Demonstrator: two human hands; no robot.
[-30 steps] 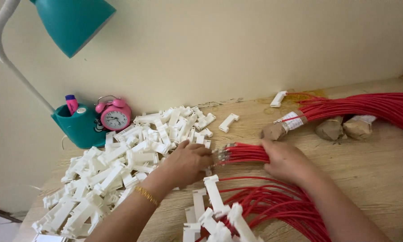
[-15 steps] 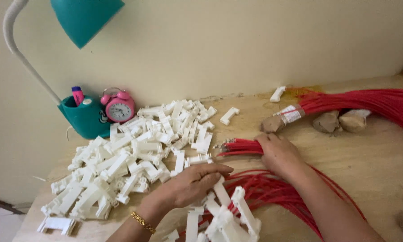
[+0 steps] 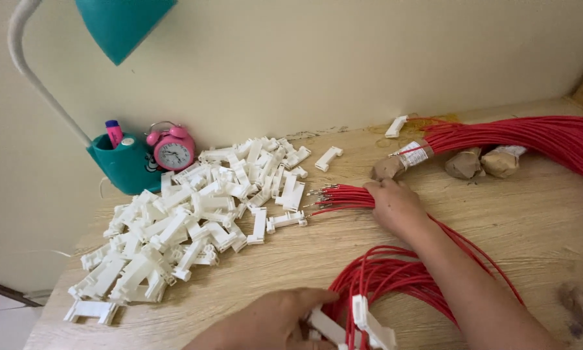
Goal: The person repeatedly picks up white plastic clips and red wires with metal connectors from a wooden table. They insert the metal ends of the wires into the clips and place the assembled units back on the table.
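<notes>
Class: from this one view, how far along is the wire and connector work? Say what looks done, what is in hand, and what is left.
Done: some red wires already carry white connectors near the left hand. In hand: the right hand presses a small wire bunch on the table. Left: a big connector pile and a taped wire bundle.

Both hands (image 3: pixel 395 204) and forearms are bare, with no sleeves or rings visible

Your wooden desk (image 3: pixel 512 214) carries a white connector pile (image 3: pixel 188 220), red wire bundles (image 3: pixel 531 139), pink alarm clock (image 3: pixel 172 148), teal lamp base (image 3: pixel 124 165).
</notes>
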